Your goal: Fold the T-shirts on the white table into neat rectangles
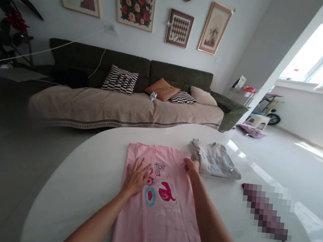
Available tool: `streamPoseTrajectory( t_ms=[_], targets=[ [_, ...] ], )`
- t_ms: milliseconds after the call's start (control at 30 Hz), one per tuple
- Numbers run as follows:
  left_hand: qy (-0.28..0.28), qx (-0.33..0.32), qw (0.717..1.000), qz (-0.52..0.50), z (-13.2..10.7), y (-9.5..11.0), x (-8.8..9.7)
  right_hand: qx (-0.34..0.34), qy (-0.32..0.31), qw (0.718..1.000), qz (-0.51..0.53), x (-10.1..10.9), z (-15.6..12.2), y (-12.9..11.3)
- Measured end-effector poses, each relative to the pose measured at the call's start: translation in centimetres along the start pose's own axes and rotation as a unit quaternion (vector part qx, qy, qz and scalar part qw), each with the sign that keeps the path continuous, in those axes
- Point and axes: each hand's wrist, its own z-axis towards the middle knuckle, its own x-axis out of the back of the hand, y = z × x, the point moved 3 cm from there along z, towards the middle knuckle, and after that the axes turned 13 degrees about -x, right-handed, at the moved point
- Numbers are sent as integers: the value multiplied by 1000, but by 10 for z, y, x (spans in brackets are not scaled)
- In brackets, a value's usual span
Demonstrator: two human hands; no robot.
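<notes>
A pink T-shirt [163, 213] with a red and blue print lies flat and lengthways on the white table [85, 182], its sides folded in. My left hand [136, 178] rests flat on the shirt's left part, fingers spread. My right hand [191, 165] pinches the shirt's right edge near the top. A folded grey T-shirt [213, 159] lies just to the right of that hand.
A long dark object [264, 210], blurred out, lies on the table's right side. Beyond the table stands a dark green sofa [130, 90] with a beige cover and several cushions. Framed pictures hang on the wall; a plant stands at far left.
</notes>
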Motion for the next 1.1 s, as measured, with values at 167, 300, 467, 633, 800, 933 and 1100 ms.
streamPoseTrajectory(
  t_ms=[167,300,467,633,800,933,1100],
  targets=[
    [-7,-17,1000,-8,-1,2,0,156,-38,984,-74,-12,-25,-37],
    [-14,-11,1000,3,-2,0,0,296,-116,939,-134,-56,-77,-62],
    [-15,-24,999,21,-4,-4,-3,377,-211,879,-200,-94,-156,-58],
    [3,-26,1000,10,-4,-4,-7,380,-218,872,-220,-20,-193,-9],
    [-6,13,1000,-26,0,-3,-7,296,-109,893,-319,76,-192,78],
    [-19,101,978,-184,10,-16,-6,280,-44,903,-324,114,-183,118],
    [26,175,935,-308,39,-32,9,253,-108,912,-303,120,-181,119]
  ],
)
